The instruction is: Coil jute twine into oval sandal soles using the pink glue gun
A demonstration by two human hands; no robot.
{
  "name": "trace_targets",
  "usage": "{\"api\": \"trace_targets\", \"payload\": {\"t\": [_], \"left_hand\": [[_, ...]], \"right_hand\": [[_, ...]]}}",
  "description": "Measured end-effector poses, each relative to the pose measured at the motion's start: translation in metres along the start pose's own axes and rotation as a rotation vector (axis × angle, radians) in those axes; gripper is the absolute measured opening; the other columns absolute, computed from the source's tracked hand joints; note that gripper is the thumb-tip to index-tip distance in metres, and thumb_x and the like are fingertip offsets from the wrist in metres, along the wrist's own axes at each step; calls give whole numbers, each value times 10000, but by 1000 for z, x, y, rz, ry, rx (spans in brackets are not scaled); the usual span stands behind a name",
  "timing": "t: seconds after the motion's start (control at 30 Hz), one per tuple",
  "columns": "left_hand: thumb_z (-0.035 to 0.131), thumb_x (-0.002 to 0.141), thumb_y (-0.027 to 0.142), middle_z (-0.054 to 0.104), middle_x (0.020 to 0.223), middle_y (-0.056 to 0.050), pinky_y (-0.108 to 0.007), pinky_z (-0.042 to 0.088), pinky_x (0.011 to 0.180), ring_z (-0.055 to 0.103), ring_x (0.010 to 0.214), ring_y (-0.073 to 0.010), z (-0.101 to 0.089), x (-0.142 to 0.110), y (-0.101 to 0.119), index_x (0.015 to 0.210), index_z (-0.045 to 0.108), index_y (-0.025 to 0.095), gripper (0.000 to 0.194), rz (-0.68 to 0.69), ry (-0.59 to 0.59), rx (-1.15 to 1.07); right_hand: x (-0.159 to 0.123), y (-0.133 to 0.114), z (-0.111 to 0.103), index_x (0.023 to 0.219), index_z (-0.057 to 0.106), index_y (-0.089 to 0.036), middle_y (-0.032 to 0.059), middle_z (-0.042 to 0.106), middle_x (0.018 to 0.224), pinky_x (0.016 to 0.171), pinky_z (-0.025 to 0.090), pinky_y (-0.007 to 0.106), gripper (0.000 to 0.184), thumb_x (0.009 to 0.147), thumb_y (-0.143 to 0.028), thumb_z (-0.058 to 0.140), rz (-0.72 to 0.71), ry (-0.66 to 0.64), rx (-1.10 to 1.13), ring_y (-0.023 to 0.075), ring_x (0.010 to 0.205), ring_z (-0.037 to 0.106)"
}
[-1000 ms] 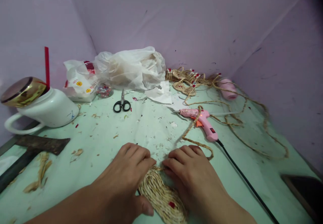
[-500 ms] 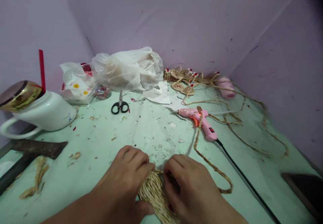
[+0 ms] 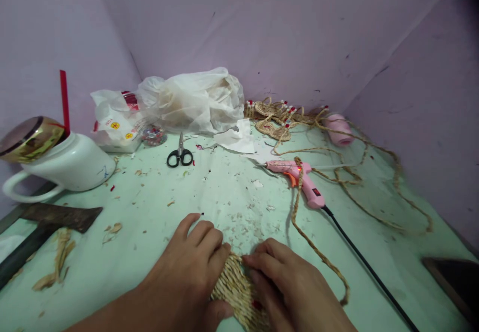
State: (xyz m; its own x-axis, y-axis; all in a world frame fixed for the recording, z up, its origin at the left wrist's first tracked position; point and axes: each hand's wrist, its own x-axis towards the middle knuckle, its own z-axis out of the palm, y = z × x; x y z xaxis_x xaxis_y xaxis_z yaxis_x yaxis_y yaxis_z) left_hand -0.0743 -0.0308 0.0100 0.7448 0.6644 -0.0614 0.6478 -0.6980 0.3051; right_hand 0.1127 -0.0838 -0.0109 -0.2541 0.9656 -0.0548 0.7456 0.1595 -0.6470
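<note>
A flat woven straw piece (image 3: 236,288) lies between my hands at the bottom middle, its lower part cut off by the frame. My left hand (image 3: 192,259) grips its left side, thumb on the near face and fingers over the far edge. With fingertips pinched at the upper right edge, my right hand (image 3: 290,277) holds the other side. A little red shows beside its lower fingers. Brown twine (image 3: 318,249) drapes over a pink glue gun (image 3: 299,172) and runs down behind my right hand; its end is hidden.
Black-handled scissors (image 3: 180,156) lie beyond my hands. A hammer-like tool (image 3: 56,220) and a white mug (image 3: 75,165) stand at left. Plastic bags (image 3: 202,100) and straw pieces with beads (image 3: 275,125) line the wall. Right are a pink spool (image 3: 340,130) and the gun's black cord (image 3: 366,264).
My right fingers have shifted slightly down along the straw edge, and the cord between my hands no longer shows. The twine's loop beside my right hand is drawn lower and straighter.
</note>
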Motion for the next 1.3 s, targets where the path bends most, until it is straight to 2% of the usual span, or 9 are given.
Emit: {"api": "trace_targets", "payload": {"t": [0.07, 0.2, 0.37, 0.63, 0.83, 1.0, 1.1, 1.23, 1.3], "left_hand": [[723, 648, 463, 633, 944, -82, -530, 277, 1029, 511, 960, -280, 0, 0, 1, 1054, 662, 181, 498, 10, 2, 18], [729, 630, 501, 637, 912, -82, -534, 273, 1027, 520, 931, -278, 4, 0, 2, 1029, 669, 169, 522, 15, 41, 55], [767, 562, 563, 631, 863, -48, -552, 239, 1030, 541, 879, -256, 5, -1, -4, 999, 671, 196, 579, 31, 76, -42], [722, 515, 667, 630, 1037, -91, -504, 359, 973, 544, 994, -293, -15, 1, -20, 1269, 506, 194, 916, 41, -77, -177], [730, 609, 538, 649, 1089, -36, -383, 459, 894, 587, 1005, -241, -40, 3, -59, 1200, 568, 285, 663, -121, -49, -429], [608, 742, 342, 671, 710, 8, -248, 476, 622, 595, 662, -146, -48, 9, -71, 789, 677, 211, 156, -330, 332, -491], [594, 745, 303, 647, 631, 22, -222, 436, 552, 564, 582, -120, -39, 8, -57, 673, 655, 201, 139, -269, 375, -482], [514, 850, 332, 575, 509, 32, -214, 385, 489, 515, 480, -94, -17, 1, -30, 641, 630, 192, 277, -127, 202, -382], [464, 869, 285, 570, 558, 10, -244, 406, 530, 526, 535, -113, -10, -1, -21, 654, 607, 182, 278, -25, 238, -300]], "right_hand": [[-3, 2, 2, 1010, 648, -230, 56, 624, 908, 656, 530, 311, 232, 793, -239, 566, -23, -6, -23, 210, 799, 627], [-8, 8, 11, 1082, 621, -195, 81, 639, 959, 612, 564, 360, 571, 595, -446, 785, -122, 33, -179, 269, 818, 639], [-10, 8, 13, 1152, 568, -195, 86, 635, 1000, 621, 581, 364, 588, 622, -340, 780, -147, 27, -247, 273, 851, 631], [-11, 1, 14, 1137, 596, -198, 88, 631, 1011, 650, 574, 395, 541, 609, -227, 712, -75, 40, -192, 285, 888, 616], [-12, -5, 11, 1132, 614, -208, 84, 636, 1026, 680, 567, 392, 552, 587, -182, 697, -31, 46, -166, 279, 900, 611], [-12, -6, 10, 1099, 629, -211, 83, 634, 1030, 717, 556, 410, 527, 579, -167, 698, -25, 50, -138, 272, 894, 605], [-12, -6, 10, 1096, 627, -221, 81, 627, 1031, 720, 552, 418, 521, 583, -180, 706, -5, 45, -127, 278, 901, 600], [-11, -6, 11, 1064, 635, -219, 85, 620, 1042, 717, 552, 447, 486, 585, -192, 715, 13, 25, -113, 293, 915, 594], [-11, -6, 11, 1056, 637, -217, 88, 620, 1044, 716, 552, 449, 473, 590, -198, 714, 0, 22, -106, 295, 919, 594]]}}
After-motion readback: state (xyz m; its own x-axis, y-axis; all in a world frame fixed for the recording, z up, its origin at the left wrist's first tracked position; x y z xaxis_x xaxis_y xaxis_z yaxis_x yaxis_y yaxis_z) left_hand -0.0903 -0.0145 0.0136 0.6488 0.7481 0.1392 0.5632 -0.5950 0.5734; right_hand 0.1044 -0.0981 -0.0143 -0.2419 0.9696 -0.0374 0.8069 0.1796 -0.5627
